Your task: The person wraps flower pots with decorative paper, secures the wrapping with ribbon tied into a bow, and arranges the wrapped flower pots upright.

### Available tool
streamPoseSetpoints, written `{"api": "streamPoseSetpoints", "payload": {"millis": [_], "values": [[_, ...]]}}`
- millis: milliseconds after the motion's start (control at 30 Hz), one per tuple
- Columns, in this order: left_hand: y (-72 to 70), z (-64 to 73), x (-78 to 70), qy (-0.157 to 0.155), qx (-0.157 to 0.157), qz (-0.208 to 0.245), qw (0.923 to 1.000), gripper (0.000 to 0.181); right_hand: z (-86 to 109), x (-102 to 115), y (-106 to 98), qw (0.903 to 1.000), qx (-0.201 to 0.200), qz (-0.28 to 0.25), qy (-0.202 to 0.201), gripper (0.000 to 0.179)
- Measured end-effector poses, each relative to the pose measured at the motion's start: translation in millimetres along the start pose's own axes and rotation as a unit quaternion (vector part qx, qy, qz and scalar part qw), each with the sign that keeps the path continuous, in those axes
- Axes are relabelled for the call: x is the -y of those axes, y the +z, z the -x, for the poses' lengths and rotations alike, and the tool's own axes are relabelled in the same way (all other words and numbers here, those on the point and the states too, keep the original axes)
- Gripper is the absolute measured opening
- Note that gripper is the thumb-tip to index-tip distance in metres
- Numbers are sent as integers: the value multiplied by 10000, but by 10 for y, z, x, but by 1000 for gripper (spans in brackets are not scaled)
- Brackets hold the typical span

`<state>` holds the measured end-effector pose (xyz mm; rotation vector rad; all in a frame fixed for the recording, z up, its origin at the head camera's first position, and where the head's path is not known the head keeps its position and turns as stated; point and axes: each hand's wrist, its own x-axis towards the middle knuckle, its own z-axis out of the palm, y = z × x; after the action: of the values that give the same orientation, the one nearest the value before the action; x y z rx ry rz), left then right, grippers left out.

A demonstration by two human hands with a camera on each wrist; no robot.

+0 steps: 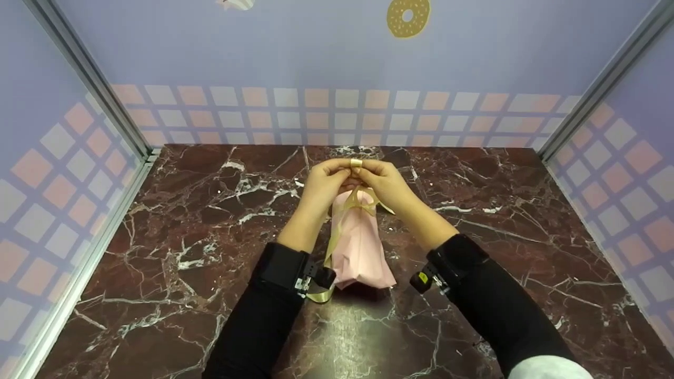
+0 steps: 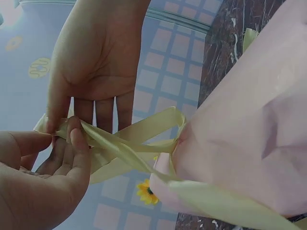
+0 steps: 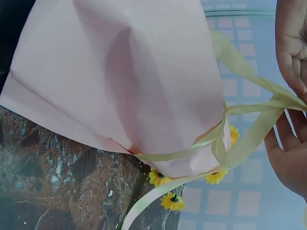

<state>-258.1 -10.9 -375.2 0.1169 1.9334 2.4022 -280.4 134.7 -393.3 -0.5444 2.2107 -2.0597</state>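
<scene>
A pale pink paper-wrapped bouquet (image 1: 359, 247) lies on the table, its gathered part bound with a yellow satin ribbon (image 1: 356, 163). My left hand (image 1: 327, 181) and right hand (image 1: 383, 181) meet just beyond the wrap, both pinching the ribbon between thumb and fingers. In the left wrist view, ribbon loops (image 2: 148, 132) stretch from the tied spot to the fingertips. Loose ribbon tails hang beside the paper. Yellow flowers (image 3: 172, 201) peek out past the wrap's edge in the right wrist view; my hands and the paper hide the rest of them.
The tabletop (image 1: 210, 210) is dark red-brown marble with white veins. Lilac panels with pink and white checks (image 1: 345, 116) enclose its back and sides, with metal posts (image 1: 89, 79) at the corners. Each wrist wears a black band with a small camera (image 1: 421, 282).
</scene>
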Motion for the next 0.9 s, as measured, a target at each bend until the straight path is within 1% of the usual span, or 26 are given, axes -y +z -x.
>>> {"api": "streamPoseSetpoints", "payload": {"millis": [67, 200, 300, 367, 400, 433, 467, 500, 533, 567, 633, 700, 767, 833, 900], "values": [[-7, -1, -9, -60, -1, -31, 10000, 23, 5, -1, -10, 9999, -12, 97, 27, 25], [-43, -1, -14, -226, -46, 63, 9997, 25, 12, 3, -26, 9998, 67, 175, 64, 25], [-90, 2, -19, -235, -121, 40, 9996, 26, 14, -5, -41, 9995, 38, 307, 106, 25], [-124, -2, -24, -120, -158, -225, 9995, 27, 15, -15, -52, 9992, -15, 365, 130, 25], [-141, -7, -26, -38, -173, -436, 9989, 26, 16, -21, -57, 9992, -42, 389, 127, 25], [-161, -16, -26, 102, -247, -810, 9964, 25, 16, -26, -59, 9992, -56, 370, 122, 24], [-182, -29, -21, 268, -320, -1229, 9915, 24, 18, -32, -61, 9993, -63, 360, 111, 24], [-203, -45, -13, 430, -404, -1654, 9845, 23, 20, -34, -61, 9994, -58, 317, 97, 25], [-225, -65, -2, 582, -493, -2064, 9755, 22, 24, -34, -60, 9996, -51, 255, 83, 25], [-248, -89, 15, 734, -553, -2455, 9650, 23, 29, -33, -59, 9997, -58, 221, 77, 25], [-300, -141, 57, 975, -607, -3192, 9407, 26, 36, -34, -59, 9998, -69, 164, 64, 25], [-344, -193, 110, 1057, -412, -3608, 9257, 32, 43, -35, -59, 9999, -87, 141, 51, 25], [-377, -241, 161, 1074, -132, -3945, 9125, 41, 48, -37, -62, 9998, -96, 144, 38, 25], [-390, -287, 198, 1044, 182, -4153, 9035, 48, 54, -34, -65, 9998, -85, 155, 3, 24], [-381, -327, 212, 1036, 495, -4247, 8980, 53, 55, -31, -70, 9998, -93, 194, -36, 24]]}}
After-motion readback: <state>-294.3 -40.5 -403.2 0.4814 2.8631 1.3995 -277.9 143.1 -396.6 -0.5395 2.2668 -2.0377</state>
